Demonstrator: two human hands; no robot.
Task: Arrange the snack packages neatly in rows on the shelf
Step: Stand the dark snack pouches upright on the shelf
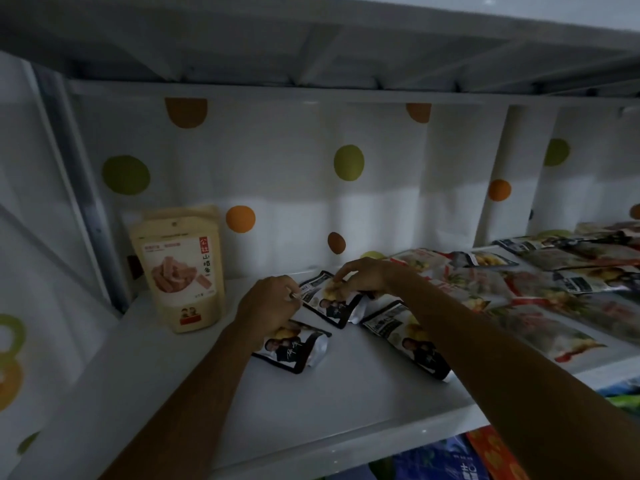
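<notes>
Both hands work on one dark packet (pixel 329 303) lying between them on the shelf (pixel 311 410). The left hand (pixel 268 303) has its fingers curled and pinches the packet's near-left edge, and the right hand (pixel 369 277) is curled over its far edge, fingertips on the printed face. The step looks like squaring this packet up or standing it. To do that well, both pinches should stay on the sealed edges rather than the puffed middle, so the packet turns as one piece and does not buckle. A second dark packet (pixel 294 348) lies tilted just below the left hand, partly under the wrist, and a third dark packet (pixel 408 337) lies under the right forearm. Any swing of the arms could drag these, so lifting the wrists clear first seems wise. The beige pouch (pixel 181 268) stands upright well to the left of the left hand and offers a line to match. Beyond the right hand, the flat packages (pixel 519 292) overlap in loose rows, so much of the arranging appears undone.
</notes>
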